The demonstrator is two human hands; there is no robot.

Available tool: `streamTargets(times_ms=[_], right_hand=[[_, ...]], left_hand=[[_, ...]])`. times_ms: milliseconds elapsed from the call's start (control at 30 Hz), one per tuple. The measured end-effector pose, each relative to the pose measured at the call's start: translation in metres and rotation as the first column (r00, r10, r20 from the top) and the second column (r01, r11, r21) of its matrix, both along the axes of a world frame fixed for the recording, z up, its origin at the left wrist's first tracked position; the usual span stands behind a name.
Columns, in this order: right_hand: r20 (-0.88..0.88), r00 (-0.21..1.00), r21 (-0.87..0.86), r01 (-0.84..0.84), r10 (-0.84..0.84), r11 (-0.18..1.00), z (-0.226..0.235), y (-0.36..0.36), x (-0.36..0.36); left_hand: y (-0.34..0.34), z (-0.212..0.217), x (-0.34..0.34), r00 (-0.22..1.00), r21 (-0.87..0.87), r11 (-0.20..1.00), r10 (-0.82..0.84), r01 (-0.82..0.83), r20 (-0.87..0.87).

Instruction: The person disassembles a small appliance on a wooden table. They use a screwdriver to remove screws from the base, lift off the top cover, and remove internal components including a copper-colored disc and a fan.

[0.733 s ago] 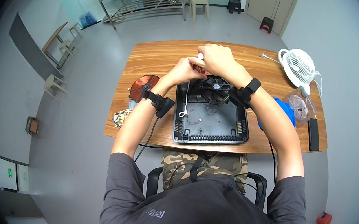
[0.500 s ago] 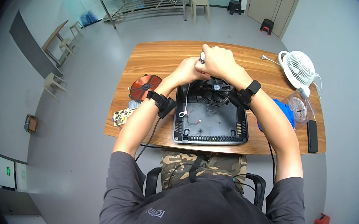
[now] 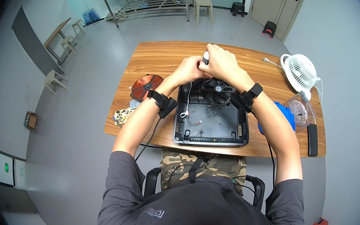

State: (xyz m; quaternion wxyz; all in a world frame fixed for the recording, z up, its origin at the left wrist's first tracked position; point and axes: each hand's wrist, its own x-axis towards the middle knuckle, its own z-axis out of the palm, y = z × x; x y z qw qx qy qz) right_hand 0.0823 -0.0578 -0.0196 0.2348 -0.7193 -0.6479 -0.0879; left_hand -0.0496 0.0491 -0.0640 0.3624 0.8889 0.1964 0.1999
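Observation:
A black plastic appliance housing point(image 3: 212, 121) lies open side up in front of me, a round fan point(image 3: 218, 90) in its far part. At the housing's far edge, my right hand point(image 3: 221, 63) is closed around what looks like a screwdriver point(image 3: 206, 57), its white-and-black handle end showing above the fist. Its shaft is hidden. My left hand point(image 3: 188, 70) is pressed against the right, fingers curled in; what they grip is hidden. A white cable point(image 3: 184, 114) and a thin wire with a small plug point(image 3: 195, 123) lie in the housing.
Left of the housing are a copper coil disc point(image 3: 146, 86) and a circuit board point(image 3: 122, 115). To the right lie a blue cloth point(image 3: 284, 115), a clear plastic container point(image 3: 300, 109), a black bar-shaped object point(image 3: 312, 140) and a white fan point(image 3: 299, 72). Wooden table point(image 3: 173, 52) beneath.
My right hand has turned slightly on the screwdriver, and more of the handle now shows. My left hand keeps its place by the far edge. The view has shifted slightly.

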Motion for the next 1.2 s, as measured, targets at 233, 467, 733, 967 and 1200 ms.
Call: streamTargets(times_ms=[233,467,733,967,1200], right_hand=[[-0.012,1.000,-0.053,0.008,-0.009,0.999,0.004,-0.006,-0.003],[-0.055,0.997,-0.189,0.051,-0.062,0.981,0.008,0.000,0.001],[-0.067,0.997,-0.079,0.031,-0.036,0.996,0.003,-0.007,0.000],[-0.090,0.996,-0.080,-0.022,0.015,0.997,-0.001,0.003,0.006],[-0.175,0.983,-0.100,0.040,-0.057,0.994,0.004,-0.001,-0.004]], left_hand=[[0.006,-0.003,-0.002,0.994,0.016,0.995,-0.101,0.101,0.034],[-0.003,0.003,-0.001,0.996,0.052,0.995,-0.086,0.086,-0.001],[0.007,-0.001,-0.005,0.993,0.057,0.995,-0.079,0.084,-0.082],[0.014,-0.017,-0.005,0.998,-0.012,0.998,-0.062,0.063,0.024],[0.009,-0.009,-0.010,0.998,0.044,0.999,-0.027,0.029,-0.054]])
